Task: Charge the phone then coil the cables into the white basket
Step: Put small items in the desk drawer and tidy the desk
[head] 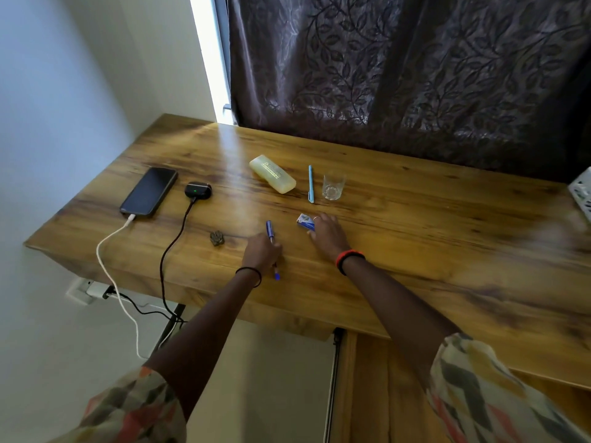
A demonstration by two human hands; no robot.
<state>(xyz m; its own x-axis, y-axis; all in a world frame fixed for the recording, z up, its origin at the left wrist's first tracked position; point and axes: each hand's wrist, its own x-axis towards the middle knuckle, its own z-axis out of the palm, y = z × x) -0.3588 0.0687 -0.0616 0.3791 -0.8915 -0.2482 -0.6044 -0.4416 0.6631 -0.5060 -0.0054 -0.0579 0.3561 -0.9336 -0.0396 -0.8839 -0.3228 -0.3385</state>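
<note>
A dark phone (149,191) lies face up at the table's left end with a white cable (108,270) plugged into its near end; the cable drops off the table edge. A black earbud case (198,190) with a green light has a black cable (171,247) plugged in, also running off the edge. The white basket (582,193) shows only partly at the right edge. My left hand (260,252) grips a blue pen (270,230) near the front edge. My right hand (326,233) rests with fingers curled on a small blue and white box (305,221).
On the wooden table (415,251) lie a yellowish case (272,174), a light blue pen (310,183), an empty glass (333,186) and a small dark object (217,238). A wall socket (84,290) sits below the left edge. A dark curtain hangs behind.
</note>
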